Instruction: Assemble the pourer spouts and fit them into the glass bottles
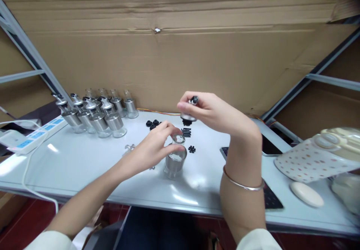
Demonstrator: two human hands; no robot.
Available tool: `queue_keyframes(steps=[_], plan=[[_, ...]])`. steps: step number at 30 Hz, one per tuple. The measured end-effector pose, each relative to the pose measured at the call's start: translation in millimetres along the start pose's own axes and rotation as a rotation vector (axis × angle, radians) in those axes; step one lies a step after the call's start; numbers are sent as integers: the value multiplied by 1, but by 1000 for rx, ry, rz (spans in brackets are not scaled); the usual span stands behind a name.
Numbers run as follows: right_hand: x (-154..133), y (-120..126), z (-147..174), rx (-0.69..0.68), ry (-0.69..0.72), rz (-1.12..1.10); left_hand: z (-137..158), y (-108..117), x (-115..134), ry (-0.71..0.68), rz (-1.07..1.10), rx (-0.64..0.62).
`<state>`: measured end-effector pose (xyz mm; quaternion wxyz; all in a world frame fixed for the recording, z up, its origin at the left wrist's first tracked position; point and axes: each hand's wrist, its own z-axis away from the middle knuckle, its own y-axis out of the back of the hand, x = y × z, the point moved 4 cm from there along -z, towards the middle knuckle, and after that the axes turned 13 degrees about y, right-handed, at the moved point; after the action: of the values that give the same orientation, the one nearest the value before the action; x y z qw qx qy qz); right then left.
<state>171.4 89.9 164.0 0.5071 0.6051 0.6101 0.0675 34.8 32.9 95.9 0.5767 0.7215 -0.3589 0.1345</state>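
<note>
- Right by the left hand (161, 145), a glass bottle (174, 163) with a steel band stands upright on the white table (92, 173). Thumb and fingers bend in a C at its neck; from here I can't tell whether they press the glass.
- Up and to the right of that bottle, the right hand (206, 111) pinches a metal pour spout (187, 117) between thumb and fingers. Its black stopper end points down, clear of the bottle. A thin bangle (244, 186) circles that forearm.
- Just beyond the left fingertips lie short black strips (186, 132); to the right of the bottle sits a cluster of tiny black rings (192, 149).
- Just past the left knuckles are some black stoppers (153, 124). Clear plastic bits (128, 148) lie just left of that hand.
- Below the right hand, a dark tablet (272, 197) is partly hidden by the forearm.
- Farther right of the right hand are an oval white thing (307, 194) and a spotted cup (309, 158).
- Well left of the left hand, four spouted bottles (99, 121) stand upright, with spoutless bottles (131, 105) behind them and a power strip (39, 135) alongside.
- Beyond both hands rises a cardboard wall (180, 62).
</note>
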Motion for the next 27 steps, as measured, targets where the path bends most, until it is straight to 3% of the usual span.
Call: queue_keyframes(steps=[4, 8, 11, 14, 19, 27], plan=[[-3, -3, 5, -193, -9, -58, -5, -1, -7, 36, 57, -43], [-7, -5, 6, -299, 25, -108, -14, -11, -21, 139, 353, -210], [-3, -7, 5, -326, 8, -61, -19, -24, -29, 191, 614, -390], [2, -8, 3, -303, -23, 1, -21, -33, -31, 201, 738, -540], [0, -12, 1, -310, -32, 1, -25, -36, -30, 191, 760, -621], [-7, -16, -3, -308, -40, 75, -24, -42, -35, 164, 811, -646]])
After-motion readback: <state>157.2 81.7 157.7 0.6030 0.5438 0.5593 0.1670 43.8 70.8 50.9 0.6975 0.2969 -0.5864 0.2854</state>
